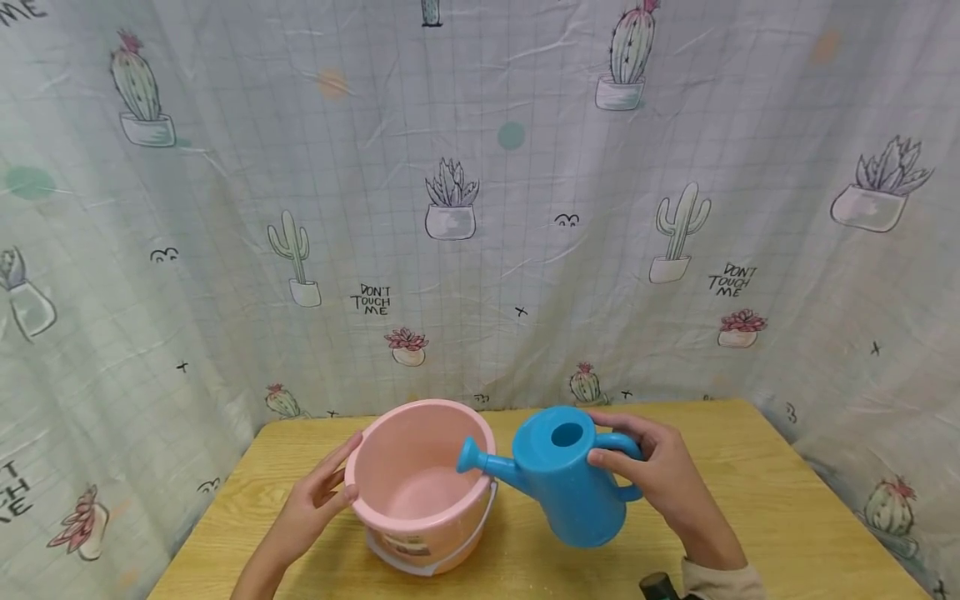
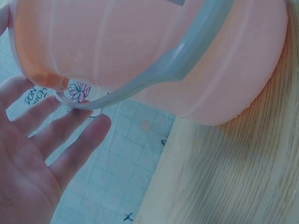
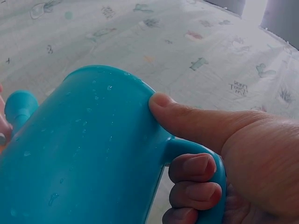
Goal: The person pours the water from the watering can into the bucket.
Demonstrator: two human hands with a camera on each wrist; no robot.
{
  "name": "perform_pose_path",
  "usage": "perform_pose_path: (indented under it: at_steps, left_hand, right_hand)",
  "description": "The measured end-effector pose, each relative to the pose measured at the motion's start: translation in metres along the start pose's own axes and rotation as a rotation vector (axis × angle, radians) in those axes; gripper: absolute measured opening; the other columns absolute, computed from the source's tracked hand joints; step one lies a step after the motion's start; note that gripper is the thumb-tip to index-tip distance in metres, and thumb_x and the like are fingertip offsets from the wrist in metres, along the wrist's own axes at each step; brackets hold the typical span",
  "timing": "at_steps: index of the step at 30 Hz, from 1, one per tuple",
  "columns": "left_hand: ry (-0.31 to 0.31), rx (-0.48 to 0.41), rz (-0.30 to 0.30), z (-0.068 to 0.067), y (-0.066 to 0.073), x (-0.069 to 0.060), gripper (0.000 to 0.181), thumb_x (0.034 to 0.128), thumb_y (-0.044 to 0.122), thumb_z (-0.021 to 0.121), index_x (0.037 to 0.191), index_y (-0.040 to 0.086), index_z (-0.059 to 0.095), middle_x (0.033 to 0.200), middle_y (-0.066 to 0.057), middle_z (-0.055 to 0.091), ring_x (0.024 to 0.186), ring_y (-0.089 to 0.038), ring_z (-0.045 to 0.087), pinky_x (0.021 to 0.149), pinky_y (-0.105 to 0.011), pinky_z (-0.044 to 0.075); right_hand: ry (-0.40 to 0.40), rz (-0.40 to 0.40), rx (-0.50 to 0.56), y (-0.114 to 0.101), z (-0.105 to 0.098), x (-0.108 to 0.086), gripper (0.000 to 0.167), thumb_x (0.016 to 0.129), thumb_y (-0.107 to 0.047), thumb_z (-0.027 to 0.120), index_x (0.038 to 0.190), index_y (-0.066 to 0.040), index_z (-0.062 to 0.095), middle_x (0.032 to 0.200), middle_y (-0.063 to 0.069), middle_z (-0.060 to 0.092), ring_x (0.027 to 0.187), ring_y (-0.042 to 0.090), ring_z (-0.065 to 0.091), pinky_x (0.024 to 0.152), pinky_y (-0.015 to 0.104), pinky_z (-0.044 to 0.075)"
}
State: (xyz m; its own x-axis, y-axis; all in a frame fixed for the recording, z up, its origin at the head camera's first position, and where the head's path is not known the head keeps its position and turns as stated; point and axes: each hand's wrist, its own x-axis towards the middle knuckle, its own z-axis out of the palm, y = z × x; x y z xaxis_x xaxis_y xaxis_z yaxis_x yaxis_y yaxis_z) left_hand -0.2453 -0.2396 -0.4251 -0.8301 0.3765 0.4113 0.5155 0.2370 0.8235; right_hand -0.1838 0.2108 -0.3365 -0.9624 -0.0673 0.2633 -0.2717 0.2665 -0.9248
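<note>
Grey-white sheeting (image 1: 495,275), printed with potted cacti and the words "Don't touch me", hung behind a wooden table (image 1: 720,475) from one side to the other. At the left, the person's left hand (image 1: 303,510) rested against the rim of a pink bucket (image 1: 393,454), its fingers extended and spread apart, with the thumb and forefinger at the edge. That bucket stood upright on the table, a pale label (image 1: 408,545) on its near side and its white handle (image 1: 426,571) hanging low around the outside.

Over the bucket's right rim reached the spout (image 1: 501,467) of a blue watering can (image 1: 573,492), its flared end above the opening. The can leaned a little toward the bucket, and droplets clung to its side; whether its base touched the table I couldn't tell. Farther right, the person's right hand (image 1: 658,462) gripped the can's handle (image 3: 218,179), fingers curled through the loop and thumb pressed on the body. Below that wrist showed a beige sleeve (image 1: 723,582), with a dark cylindrical object (image 1: 658,586) just beside it.
</note>
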Motion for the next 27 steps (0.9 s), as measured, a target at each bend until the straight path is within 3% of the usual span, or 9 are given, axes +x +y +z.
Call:
perform_pose_path:
  at_steps: [13, 17, 23, 27]
  left_hand:
    - [0.006, 0.009, -0.013, 0.0020, -0.0025, -0.0053, 0.061, 0.0960, -0.004, 0.052, 0.152, 0.007, 0.031, 0.159, -0.007, 0.030, 0.125, 0.006, 0.050, 0.090, -0.018, 0.052]
    - [0.001, 0.001, -0.020, 0.0023, -0.0020, -0.0052, 0.061, 0.0963, -0.003, 0.052, 0.153, 0.007, 0.030, 0.159, -0.011, 0.028, 0.125, 0.005, 0.050, 0.091, -0.019, 0.052]
    - [0.000, 0.003, -0.049, -0.0005, 0.0002, -0.0041, 0.061, 0.0974, -0.001, 0.051, 0.153, 0.010, 0.029, 0.159, -0.016, 0.024, 0.125, 0.008, 0.048, 0.090, -0.018, 0.052]
    - [-0.010, -0.008, -0.055, -0.0013, 0.0007, -0.0025, 0.061, 0.0981, 0.001, 0.051, 0.154, 0.012, 0.028, 0.160, -0.017, 0.022, 0.126, 0.008, 0.047, 0.090, -0.019, 0.052]
  right_hand:
    - [0.011, 0.013, -0.022, -0.0006, 0.0015, -0.0030, 0.046, 0.089, -0.017, 0.070, 0.132, -0.006, 0.059, 0.126, 0.017, 0.064, 0.100, 0.002, 0.066, 0.089, 0.050, 0.054]
    - [0.014, 0.011, -0.033, -0.0003, 0.0014, -0.0029, 0.046, 0.089, -0.017, 0.071, 0.131, -0.006, 0.060, 0.122, 0.009, 0.067, 0.099, 0.003, 0.066, 0.089, 0.047, 0.054]
    - [-0.001, -0.027, -0.022, 0.0009, 0.0004, 0.0005, 0.044, 0.089, -0.015, 0.071, 0.130, -0.005, 0.060, 0.109, -0.011, 0.070, 0.097, 0.006, 0.066, 0.084, 0.033, 0.054]
    - [-0.007, -0.033, -0.028, 0.0000, -0.0009, 0.0021, 0.043, 0.089, -0.014, 0.070, 0.130, -0.004, 0.060, 0.105, -0.014, 0.070, 0.095, 0.007, 0.067, 0.083, 0.030, 0.054]
